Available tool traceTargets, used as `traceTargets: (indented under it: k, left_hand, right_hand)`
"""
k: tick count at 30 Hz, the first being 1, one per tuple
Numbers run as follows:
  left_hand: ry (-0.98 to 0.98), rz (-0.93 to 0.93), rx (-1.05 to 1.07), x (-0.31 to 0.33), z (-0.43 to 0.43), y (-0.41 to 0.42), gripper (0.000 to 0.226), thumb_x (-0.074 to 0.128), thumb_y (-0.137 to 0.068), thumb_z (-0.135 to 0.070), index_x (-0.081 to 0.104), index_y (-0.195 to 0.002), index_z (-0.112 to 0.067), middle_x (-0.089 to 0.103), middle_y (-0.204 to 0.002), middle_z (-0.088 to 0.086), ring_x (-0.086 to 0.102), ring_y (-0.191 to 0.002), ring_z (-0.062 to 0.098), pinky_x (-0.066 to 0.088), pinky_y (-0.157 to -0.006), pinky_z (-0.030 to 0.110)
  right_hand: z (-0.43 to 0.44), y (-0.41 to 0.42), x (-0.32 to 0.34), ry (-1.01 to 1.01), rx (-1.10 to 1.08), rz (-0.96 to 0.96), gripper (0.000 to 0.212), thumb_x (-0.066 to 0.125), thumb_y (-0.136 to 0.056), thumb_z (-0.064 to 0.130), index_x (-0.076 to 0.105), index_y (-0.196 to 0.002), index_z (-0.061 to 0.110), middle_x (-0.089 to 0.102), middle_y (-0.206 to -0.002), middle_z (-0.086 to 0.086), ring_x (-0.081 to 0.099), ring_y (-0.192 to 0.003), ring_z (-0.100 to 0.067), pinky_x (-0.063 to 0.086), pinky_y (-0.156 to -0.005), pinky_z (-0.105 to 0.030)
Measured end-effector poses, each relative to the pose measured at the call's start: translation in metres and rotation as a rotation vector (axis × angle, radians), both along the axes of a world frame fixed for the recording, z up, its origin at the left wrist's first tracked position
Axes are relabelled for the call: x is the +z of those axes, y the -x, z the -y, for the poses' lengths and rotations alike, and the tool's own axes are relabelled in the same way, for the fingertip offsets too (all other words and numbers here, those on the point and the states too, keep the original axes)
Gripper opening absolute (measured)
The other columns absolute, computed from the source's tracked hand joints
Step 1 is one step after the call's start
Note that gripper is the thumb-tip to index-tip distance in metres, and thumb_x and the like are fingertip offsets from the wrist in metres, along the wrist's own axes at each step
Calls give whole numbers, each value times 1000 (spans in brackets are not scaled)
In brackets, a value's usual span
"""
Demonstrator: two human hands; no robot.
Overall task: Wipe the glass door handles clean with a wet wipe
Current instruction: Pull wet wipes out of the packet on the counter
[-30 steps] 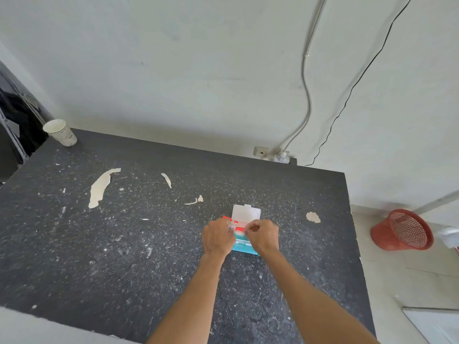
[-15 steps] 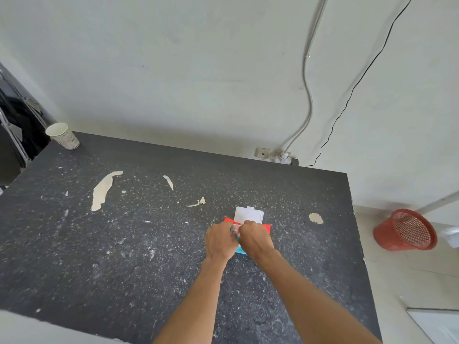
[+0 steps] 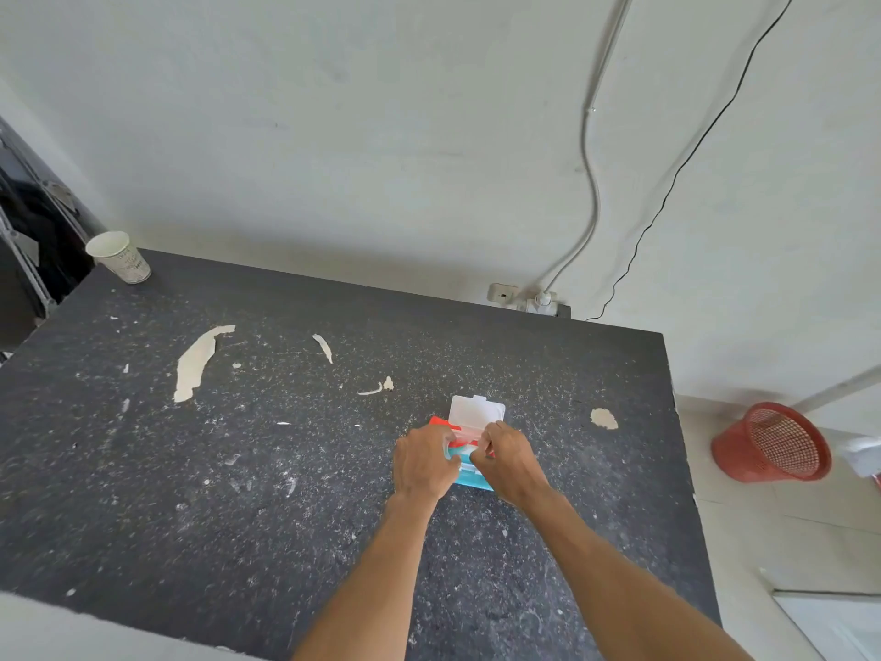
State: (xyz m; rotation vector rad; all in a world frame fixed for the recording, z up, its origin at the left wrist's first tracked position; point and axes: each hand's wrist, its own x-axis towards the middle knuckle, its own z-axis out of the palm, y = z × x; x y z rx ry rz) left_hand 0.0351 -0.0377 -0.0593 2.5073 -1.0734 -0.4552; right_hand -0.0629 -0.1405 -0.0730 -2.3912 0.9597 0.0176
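Observation:
A red and teal wet wipe pack [image 3: 472,478] lies on the dark speckled table [image 3: 238,469], its white flip lid [image 3: 476,411] standing open. My left hand [image 3: 422,465] rests on the pack's left side with fingers curled against it. My right hand [image 3: 507,459] has its fingertips pinched at the pack's opening, where a bit of white wipe [image 3: 465,451] shows. Both hands cover most of the pack. No glass door handle is in view.
A paper cup [image 3: 119,257] stands at the table's far left corner. Peeled paint flakes [image 3: 195,362] lie on the tabletop. A red mesh bin [image 3: 774,443] lies tipped on the floor at right. A wall socket [image 3: 524,298] with cables sits behind the table.
The lid stays open. My right hand has shifted back to the right side of the opening, and the two hands have parted slightly over the pack.

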Motion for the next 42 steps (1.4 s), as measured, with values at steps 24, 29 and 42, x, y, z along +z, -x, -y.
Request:
traceTargets:
  k: [24,29,42]
  left_hand:
    - [-6,-7,35,0,3,4,38,74,-82,-43,70,-115,-25,74,-109,-4,71,-95,17,54,-87,28]
    - [-12,-46,66,1,5,3,35,75,-82,-36,71,-114,-20,74,-107,-1,71,-93,17,54,-85,28]
    - [-138,22,-2,3,13,2,23,71,-85,-37,74,-104,-24,75,-95,4,71,-88,23,56,-79,32]
  right_hand:
    - [-10,9,-5,-26,-176,355,12,67,-77,3,76,-85,4,73,-87,-5,65,-63,-14,58,-66,-25]
    - [-11,14,-11,-133,-408,390,11,72,-78,8,75,-88,9,73,-84,-2,64,-64,-3,55,-65,-12]
    - [-6,-7,0,114,-85,36,19,66,-87,21,70,-103,12,69,-106,-2,66,-89,-23,49,-71,-29]
